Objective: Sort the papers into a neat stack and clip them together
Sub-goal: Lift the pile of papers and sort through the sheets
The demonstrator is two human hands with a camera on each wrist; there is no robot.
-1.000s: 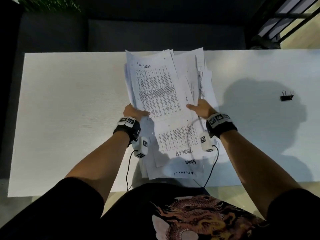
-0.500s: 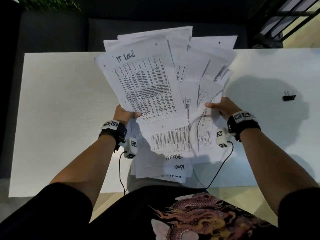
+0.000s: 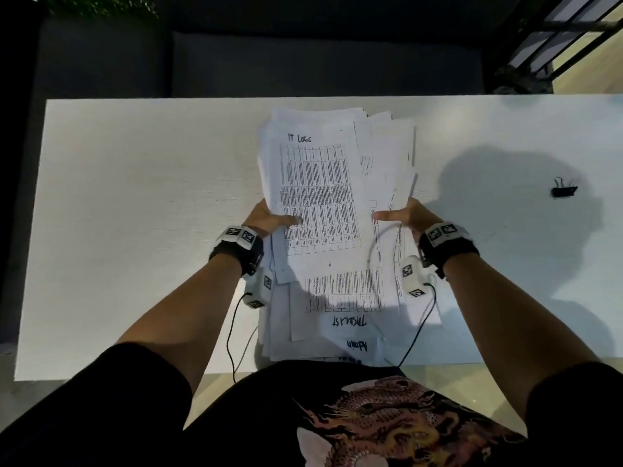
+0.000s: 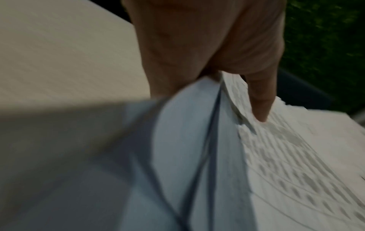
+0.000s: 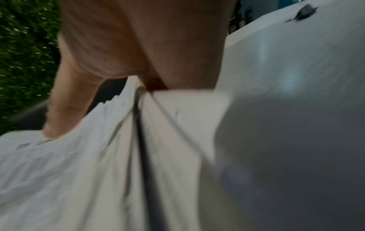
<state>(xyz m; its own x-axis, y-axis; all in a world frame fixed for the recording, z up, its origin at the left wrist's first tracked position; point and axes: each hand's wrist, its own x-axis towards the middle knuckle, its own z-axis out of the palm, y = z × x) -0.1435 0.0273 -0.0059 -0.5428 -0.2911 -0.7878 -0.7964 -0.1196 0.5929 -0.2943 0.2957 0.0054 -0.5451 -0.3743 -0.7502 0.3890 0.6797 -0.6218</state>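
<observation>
A loose, uneven stack of printed papers (image 3: 323, 203) lies over the middle of the white table (image 3: 135, 230), its top sheet headed "IT Logs". My left hand (image 3: 269, 219) grips the stack's left edge, thumb on top. My right hand (image 3: 406, 215) grips the right edge the same way. In the left wrist view the thumb (image 4: 258, 100) presses on the papers (image 4: 296, 156), with the fingers hidden under them. The right wrist view shows my thumb (image 5: 65, 109) on the sheets (image 5: 79, 171). A black binder clip (image 3: 564, 190) lies alone on the table at the right.
Sheets marked "Admin" and "Tasklist" (image 3: 350, 326) stick out of the stack toward the table's near edge. A dark sofa (image 3: 303, 62) stands behind the table. Black railing (image 3: 556, 35) is at the back right. Wrist camera cables hang under both forearms.
Half a second ago the stack was raised and fanned wide. Now it has come down toward the table and both hands have pushed it narrower, closer together.
</observation>
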